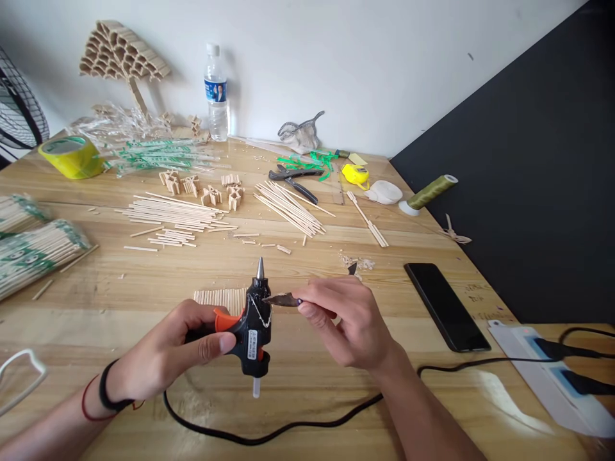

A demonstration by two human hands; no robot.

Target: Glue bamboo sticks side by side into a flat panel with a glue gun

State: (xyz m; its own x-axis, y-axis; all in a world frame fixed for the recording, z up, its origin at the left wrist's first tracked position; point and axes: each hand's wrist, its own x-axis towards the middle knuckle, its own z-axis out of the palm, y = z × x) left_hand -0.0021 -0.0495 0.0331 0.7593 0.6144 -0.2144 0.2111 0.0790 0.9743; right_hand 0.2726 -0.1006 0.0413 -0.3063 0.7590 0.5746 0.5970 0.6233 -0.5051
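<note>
My left hand (196,336) is wrapped round the handle of a black hot glue gun (257,320) with an orange trigger. The gun's metal nozzle points away from me, and a clear glue stick (256,387) pokes out of its near end. My right hand (343,320) pinches a small dark pointed blade (283,299). Its tip meets the gun's body, close to a whitish strand of glue there. Another dark tip shows beyond my right knuckles. Partly hidden behind the gun, a flat row of joined wooden sticks (221,298) lies on the table.
Loose wooden sticks (168,211), small star-shaped stick pieces (211,195), pliers (295,176) and a yellow tape measure (355,174) lie farther back. A water bottle (217,102) stands by the wall. At right are a phone (446,307) and a power strip (552,378); a black cable (288,426) crosses the front.
</note>
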